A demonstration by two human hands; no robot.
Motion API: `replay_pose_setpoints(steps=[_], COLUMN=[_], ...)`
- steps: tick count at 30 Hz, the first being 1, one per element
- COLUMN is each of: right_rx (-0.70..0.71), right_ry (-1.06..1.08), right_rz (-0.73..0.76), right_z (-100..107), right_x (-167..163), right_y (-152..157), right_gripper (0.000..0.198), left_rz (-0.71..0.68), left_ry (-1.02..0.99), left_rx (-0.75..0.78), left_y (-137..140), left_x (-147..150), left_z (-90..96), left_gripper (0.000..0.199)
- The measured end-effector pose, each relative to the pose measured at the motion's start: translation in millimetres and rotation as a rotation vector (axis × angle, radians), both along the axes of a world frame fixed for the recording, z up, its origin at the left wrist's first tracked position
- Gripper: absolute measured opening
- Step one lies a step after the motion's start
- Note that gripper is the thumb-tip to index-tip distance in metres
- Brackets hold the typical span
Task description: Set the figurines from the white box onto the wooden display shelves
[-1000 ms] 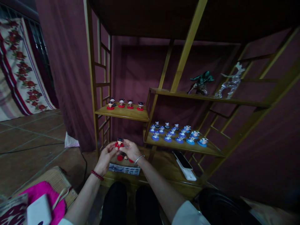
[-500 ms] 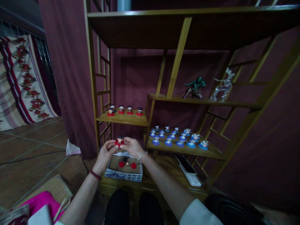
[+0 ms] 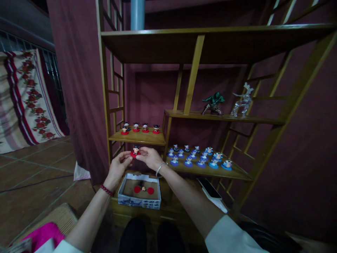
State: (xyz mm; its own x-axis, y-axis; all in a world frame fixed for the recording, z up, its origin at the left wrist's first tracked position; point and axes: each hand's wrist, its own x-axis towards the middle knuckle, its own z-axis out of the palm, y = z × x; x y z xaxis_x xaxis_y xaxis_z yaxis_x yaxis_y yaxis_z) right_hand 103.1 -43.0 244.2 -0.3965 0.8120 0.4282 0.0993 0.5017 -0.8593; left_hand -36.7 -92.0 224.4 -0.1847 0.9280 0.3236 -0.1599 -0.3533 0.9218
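Between my two hands is a small figurine [image 3: 136,151] with dark hair and a red round base. My left hand [image 3: 119,164] grips the base from the left, and my right hand [image 3: 150,158] pinches it from the right. The figurine is upright, just in front of and below the small upper-left shelf [image 3: 139,138]. Several similar figurines on red bases, such as a dark-haired figurine [image 3: 145,128], stand on that shelf. Below my hands sits an open cardboard box [image 3: 139,203], holding red discs [image 3: 150,190] and a figurine [image 3: 143,188] lying down.
Several blue and purple figurines [image 3: 188,161] stand in rows on the lower right shelf [image 3: 237,173]. A dark green crouching statue [image 3: 214,103] and a clear deer-like statue [image 3: 242,102] occupy the shelf above. A phone [image 3: 209,188] lies on a white object at lower right.
Both hands have lifted the figurine slightly, closer to the upper-left shelf. The view has tilted up, bringing more of the top shelf and the blue cylinder into sight.
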Motion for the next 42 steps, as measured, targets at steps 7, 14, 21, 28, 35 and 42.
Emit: replay_pose_setpoints(steps=[7,14,21,28,35,42], right_rx=[-0.007,-0.037,-0.045,0.022,0.103,0.146], right_ry=[0.005,0.057,0.083,0.003,-0.184,-0.329], right_rz=[0.035,-0.03,-0.109,-0.188,-0.305,-0.349], right_z=[35.3,52.3,52.1,51.3,43.4,44.5], right_x=[1.0,-2.1,-5.1,-10.4,-13.0,-17.9], right_y=[6.7,23.9,48.5,80.8,112.2,124.5], right_gripper=[0.03,0.027,0.026,0.027,0.025,0.028], left_rz=[0.041,0.144,0.42,0.501,0.468,0.446], left_ry=[0.083,0.232,0.729,1.129,1.305,1.333], left_rx=[0.1,0.174,0.372,0.482,0.452,0.453], left_y=[14.4,36.2,48.5,57.2,70.9,79.0], left_x=[-1.2,-0.7,-7.5,-11.5,-13.8,-16.2], left_z=[17.8,29.6,33.8,36.1,30.3,33.1], left_gripper=[0.042,0.039,0.033,0.041,0.043,0.045])
